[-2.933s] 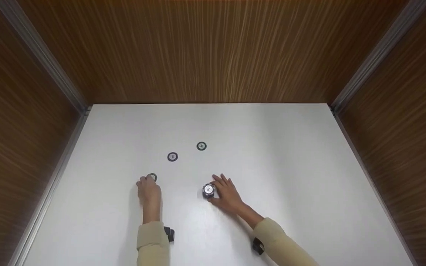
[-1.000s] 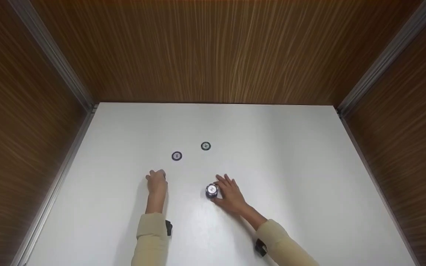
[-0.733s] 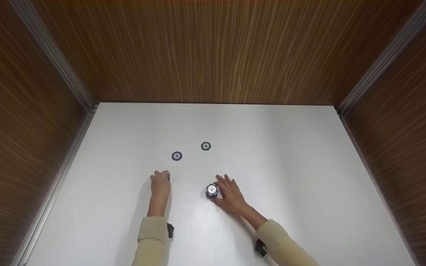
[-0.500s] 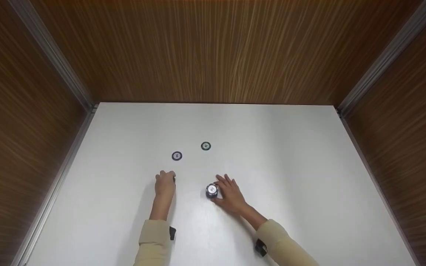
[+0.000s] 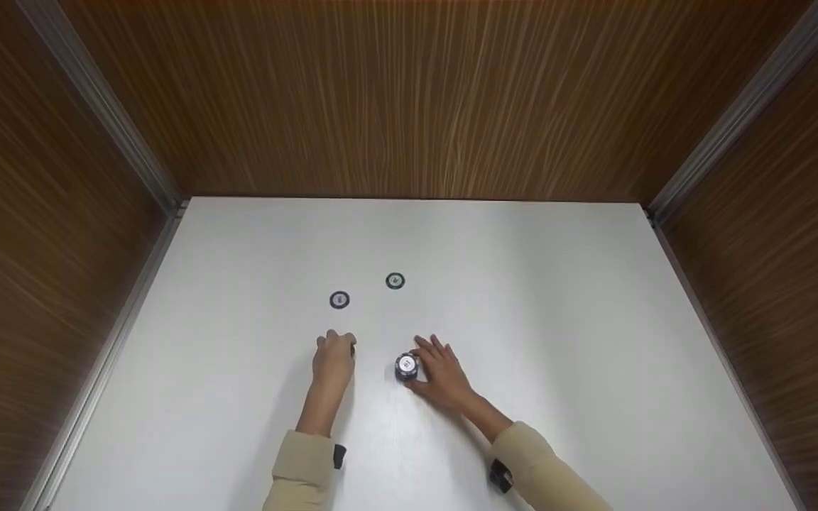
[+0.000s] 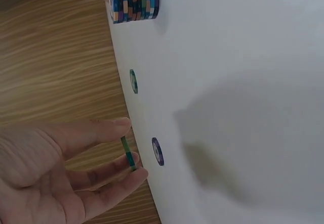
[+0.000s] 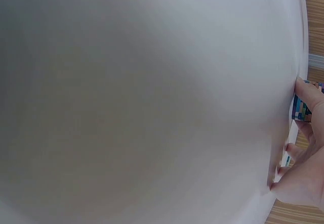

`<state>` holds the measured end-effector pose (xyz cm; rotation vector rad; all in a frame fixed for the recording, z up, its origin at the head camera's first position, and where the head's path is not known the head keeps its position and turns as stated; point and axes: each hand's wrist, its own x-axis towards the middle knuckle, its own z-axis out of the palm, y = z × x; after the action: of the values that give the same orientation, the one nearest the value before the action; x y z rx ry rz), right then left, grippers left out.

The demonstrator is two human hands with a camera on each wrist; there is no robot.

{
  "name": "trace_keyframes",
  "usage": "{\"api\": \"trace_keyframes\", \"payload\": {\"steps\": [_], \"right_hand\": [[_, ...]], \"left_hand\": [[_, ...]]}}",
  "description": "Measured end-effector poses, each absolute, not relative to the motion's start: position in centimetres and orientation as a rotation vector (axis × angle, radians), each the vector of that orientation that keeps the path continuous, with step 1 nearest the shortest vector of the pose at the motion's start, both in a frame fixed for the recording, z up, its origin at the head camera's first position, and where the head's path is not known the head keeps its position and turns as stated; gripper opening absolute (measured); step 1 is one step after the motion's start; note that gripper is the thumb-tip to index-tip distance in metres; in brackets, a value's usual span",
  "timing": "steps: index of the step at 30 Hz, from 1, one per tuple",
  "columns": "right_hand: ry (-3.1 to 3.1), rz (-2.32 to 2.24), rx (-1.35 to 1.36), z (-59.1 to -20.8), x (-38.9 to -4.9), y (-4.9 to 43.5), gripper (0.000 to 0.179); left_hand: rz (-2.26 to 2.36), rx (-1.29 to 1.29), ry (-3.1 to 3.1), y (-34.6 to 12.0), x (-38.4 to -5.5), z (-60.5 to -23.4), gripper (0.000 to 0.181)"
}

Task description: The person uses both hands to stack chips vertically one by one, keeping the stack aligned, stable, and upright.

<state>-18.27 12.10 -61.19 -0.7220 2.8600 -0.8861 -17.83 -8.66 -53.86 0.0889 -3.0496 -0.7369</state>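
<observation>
My left hand [image 5: 334,363] pinches a green poker chip [image 6: 128,153] on edge between thumb and fingers, as the left wrist view shows; in the head view the hand covers most of that chip. To its right stands a stack of poker chips [image 5: 406,365] in mixed colours, with a white-centred chip on top. My right hand [image 5: 443,376] holds this stack between thumb and index finger, its other fingers spread out on the table. Beyond the hands, a purple-rimmed poker chip [image 5: 339,299] and a green-rimmed poker chip [image 5: 395,280] lie flat and apart.
The white tabletop [image 5: 551,298] is bounded by a wood-grain panel [image 5: 409,99] at the back and by similar panels at the left and right. Grey metal strips [image 5: 107,113] run along the corners.
My left hand has picked up the chip at the left and carried it rightward, toward the stack. The right hand keeps its hold on the stack. The head view has shifted slightly.
</observation>
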Motion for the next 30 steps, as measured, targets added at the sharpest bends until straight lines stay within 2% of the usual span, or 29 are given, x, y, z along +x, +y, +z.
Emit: {"api": "trace_keyframes", "payload": {"steps": [12, 19, 30], "right_hand": [[2.846, -0.907, -0.714, -61.3, -18.3, 12.2, 0.050], [2.848, -0.908, -0.703, -61.3, -18.3, 12.2, 0.050], [2.883, -0.885, -0.714, -61.3, -18.1, 12.1, 0.051]], "left_hand": [[-0.702, -0.017, -3.029, -7.2, -17.0, -53.3, 0.018], [-0.724, -0.038, -3.052, -6.1, -16.7, -52.8, 0.026], [-0.721, -0.104, -3.068, -5.0, -16.2, -52.5, 0.028]]}}
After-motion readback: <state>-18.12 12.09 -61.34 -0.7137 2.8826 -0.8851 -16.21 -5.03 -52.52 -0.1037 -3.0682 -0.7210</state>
